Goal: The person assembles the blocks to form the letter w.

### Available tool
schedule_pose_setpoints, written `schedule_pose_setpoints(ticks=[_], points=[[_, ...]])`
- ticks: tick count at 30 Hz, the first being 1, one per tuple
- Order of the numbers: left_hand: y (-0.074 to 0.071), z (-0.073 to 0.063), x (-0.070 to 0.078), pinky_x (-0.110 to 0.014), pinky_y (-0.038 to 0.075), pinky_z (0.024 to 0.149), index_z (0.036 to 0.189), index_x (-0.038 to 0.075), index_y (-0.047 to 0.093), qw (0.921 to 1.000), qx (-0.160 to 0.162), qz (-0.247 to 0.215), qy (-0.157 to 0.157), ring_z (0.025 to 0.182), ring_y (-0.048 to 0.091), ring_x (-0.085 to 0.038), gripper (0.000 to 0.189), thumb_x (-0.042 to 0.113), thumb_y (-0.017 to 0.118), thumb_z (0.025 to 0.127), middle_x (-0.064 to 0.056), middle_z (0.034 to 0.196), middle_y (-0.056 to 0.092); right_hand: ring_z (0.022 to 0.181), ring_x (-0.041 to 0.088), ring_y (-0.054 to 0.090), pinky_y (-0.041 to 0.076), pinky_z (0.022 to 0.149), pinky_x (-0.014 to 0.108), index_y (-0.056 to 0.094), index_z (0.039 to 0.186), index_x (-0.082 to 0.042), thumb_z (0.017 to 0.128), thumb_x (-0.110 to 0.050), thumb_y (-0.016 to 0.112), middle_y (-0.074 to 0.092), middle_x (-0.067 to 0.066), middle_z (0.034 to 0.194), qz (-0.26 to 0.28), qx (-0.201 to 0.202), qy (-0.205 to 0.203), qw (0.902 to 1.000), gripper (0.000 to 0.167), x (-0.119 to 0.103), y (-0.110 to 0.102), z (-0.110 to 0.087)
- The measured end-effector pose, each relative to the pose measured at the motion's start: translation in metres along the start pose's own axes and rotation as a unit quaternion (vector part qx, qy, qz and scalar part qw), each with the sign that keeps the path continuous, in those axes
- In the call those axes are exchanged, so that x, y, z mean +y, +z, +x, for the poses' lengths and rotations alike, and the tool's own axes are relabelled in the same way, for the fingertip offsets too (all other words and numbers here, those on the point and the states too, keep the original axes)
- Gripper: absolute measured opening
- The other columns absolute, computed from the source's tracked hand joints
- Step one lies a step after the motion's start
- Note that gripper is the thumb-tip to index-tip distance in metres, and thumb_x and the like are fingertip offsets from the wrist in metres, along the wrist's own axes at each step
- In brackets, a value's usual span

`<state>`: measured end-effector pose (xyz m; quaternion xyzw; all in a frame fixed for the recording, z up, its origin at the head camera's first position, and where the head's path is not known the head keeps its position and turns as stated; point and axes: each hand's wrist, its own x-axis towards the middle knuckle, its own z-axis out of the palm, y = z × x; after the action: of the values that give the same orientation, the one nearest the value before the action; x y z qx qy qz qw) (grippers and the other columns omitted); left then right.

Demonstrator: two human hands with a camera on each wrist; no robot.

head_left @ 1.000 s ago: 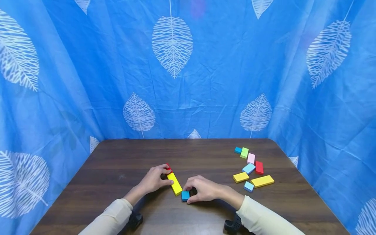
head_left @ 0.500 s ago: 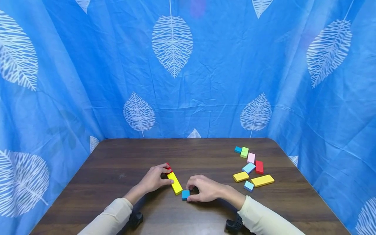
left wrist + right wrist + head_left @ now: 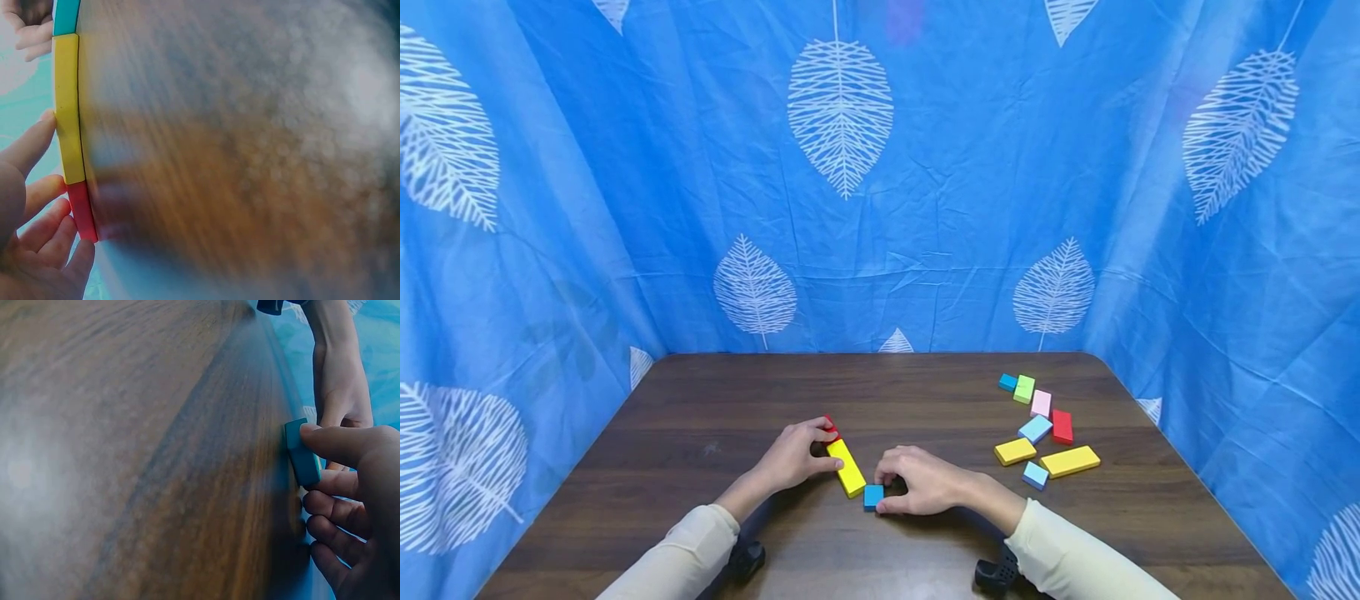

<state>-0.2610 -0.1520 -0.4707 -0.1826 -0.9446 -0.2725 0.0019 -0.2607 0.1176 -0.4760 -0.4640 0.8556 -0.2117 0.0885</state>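
A yellow block [image 3: 846, 468] lies on the table between the hands, with a red block [image 3: 831, 427] at its far end and a blue block [image 3: 873, 497] at its near end. The left hand [image 3: 792, 457] has its thumb against the yellow block and its fingertips on the red one; they rest along the upper edge in the left wrist view. The right hand [image 3: 925, 482] holds the blue block at its right side. In the right wrist view, thumb and index finger pinch the blue block [image 3: 302, 453] at two corners. Fingers partly hide the red block.
Several loose blocks lie at the right of the dark wooden table [image 3: 745, 375]: a long yellow block [image 3: 1071, 462], a shorter yellow block [image 3: 1015, 452], a red block [image 3: 1062, 427], a pink block [image 3: 1041, 404], a green block [image 3: 1024, 389] and blue ones. A blue leaf-patterned curtain [image 3: 940, 208] encloses the table.
The right index finger has shifted slightly right and the blue block has edged slightly. The left hand, the yellow and red blocks and the loose blocks stay in place.
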Motion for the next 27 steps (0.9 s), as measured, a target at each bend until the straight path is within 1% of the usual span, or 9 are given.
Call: schedule_pose_setpoints(ticks=[7,15,18,21,25,27], points=[[-0.002,-0.001,0.002,-0.059,0.046,0.105,0.123,0.0,0.075,1.0,0.002,0.0,-0.001,0.125,0.056,-0.042,0.052,0.028,0.09,0.082,-0.016,0.14,0.062,0.095,0.003,0.054,0.048,0.087,0.024,0.072,0.109,-0.022,0.096,-0.044,0.073,0.059,-0.016,0.102,-0.003,-0.003,0.0,1.0,0.025,-0.001,-0.002,0.001],[-0.001,-0.002,0.003,-0.06,0.045,0.105,0.123,-0.001,0.074,1.0,0.001,-0.003,0.002,0.125,0.056,-0.043,0.052,0.027,0.09,0.083,-0.017,0.14,0.062,0.107,0.005,0.056,0.048,0.098,0.032,0.073,0.123,-0.018,0.096,-0.049,0.071,0.063,-0.014,0.114,0.012,-0.01,0.014,0.9998,0.04,-0.001,-0.008,-0.004],[-0.001,-0.002,0.003,-0.059,0.046,0.105,0.123,-0.002,0.074,1.0,0.002,-0.002,0.002,0.125,0.056,-0.043,0.052,0.027,0.09,0.083,-0.017,0.14,0.062,0.111,0.006,0.056,0.048,0.1,0.034,0.072,0.125,-0.018,0.097,-0.047,0.071,0.063,-0.013,0.117,0.003,-0.006,0.025,0.9997,0.041,0.0,-0.014,-0.008],[-0.001,-0.001,0.003,-0.056,0.048,0.104,0.124,-0.002,0.074,1.0,0.003,0.001,0.004,0.125,0.057,-0.042,0.053,0.027,0.09,0.082,-0.016,0.139,0.062,0.113,0.008,0.057,0.048,0.102,0.038,0.072,0.125,-0.017,0.097,-0.042,0.071,0.063,-0.012,0.118,-0.007,0.006,0.036,0.9993,0.037,0.004,-0.021,-0.015],[-0.001,-0.001,0.002,-0.054,0.05,0.102,0.125,-0.002,0.073,1.0,0.003,-0.001,0.008,0.125,0.057,-0.042,0.054,0.027,0.09,0.082,-0.017,0.139,0.062,0.113,0.011,0.058,0.049,0.102,0.041,0.072,0.124,-0.017,0.096,-0.036,0.073,0.064,-0.01,0.117,-0.013,0.023,0.052,0.9983,0.033,0.013,-0.029,-0.025],[-0.001,-0.003,0.001,-0.054,0.05,0.103,0.125,-0.003,0.073,1.0,0.002,-0.005,0.009,0.125,0.057,-0.042,0.054,0.027,0.09,0.083,-0.017,0.14,0.062,0.113,0.013,0.059,0.05,0.101,0.043,0.072,0.123,-0.017,0.096,-0.036,0.074,0.064,-0.01,0.117,-0.016,0.031,0.065,0.9973,0.033,0.019,-0.033,-0.031]])
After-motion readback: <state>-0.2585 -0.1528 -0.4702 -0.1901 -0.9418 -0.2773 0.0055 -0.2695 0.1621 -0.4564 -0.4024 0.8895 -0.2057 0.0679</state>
